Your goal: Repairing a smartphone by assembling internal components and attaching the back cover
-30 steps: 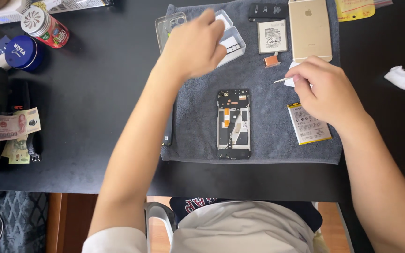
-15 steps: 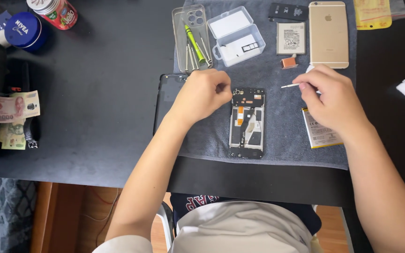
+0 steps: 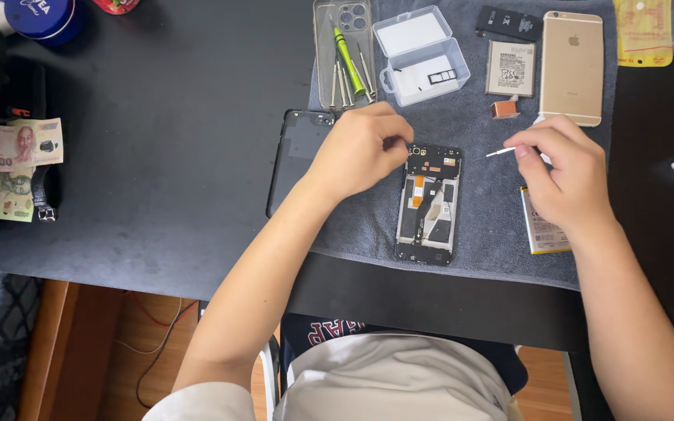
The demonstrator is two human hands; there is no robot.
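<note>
Grey cloth mat (image 3: 477, 257) is sitting on the dark tabletop (image 3: 157, 195) w/ an opened phone frame (image 3: 428, 204) lying flat at center frame, guts exposed: board, orange flex strip, bare metal. That thing is prob light and stiff along the edges but fragile in the middle imo, so best to be holding it by the long side rails and not pressing on the flex or the small camera bits at its top end.

Left hand (image 3: 360, 148) is resting at the frame's upper left corner, grip curled almost closed, fingertips pinched together right at the top edge. Can't tell if there's a tiny screw or part between them, too small to see. Right hand (image 3: 567, 171) is hovering right of center, apart from the frame, grip pinching a thin white stick (image 3: 501, 152) w/ the tip pointing left toward the phone. Stick looks light and prob bendy, so a near-the-tip pinch makes sense.

Other stuff: black back cover (image 3: 298, 156) just left of the left hand, half under the wrist; clear tray w/ a green screwdriver (image 3: 349, 51) and bits at upper center; clear plastic box (image 3: 421, 54) beside it; gold phone (image 3: 572, 66) upper right; flat battery (image 3: 544, 230) partly under the right hand.
</note>
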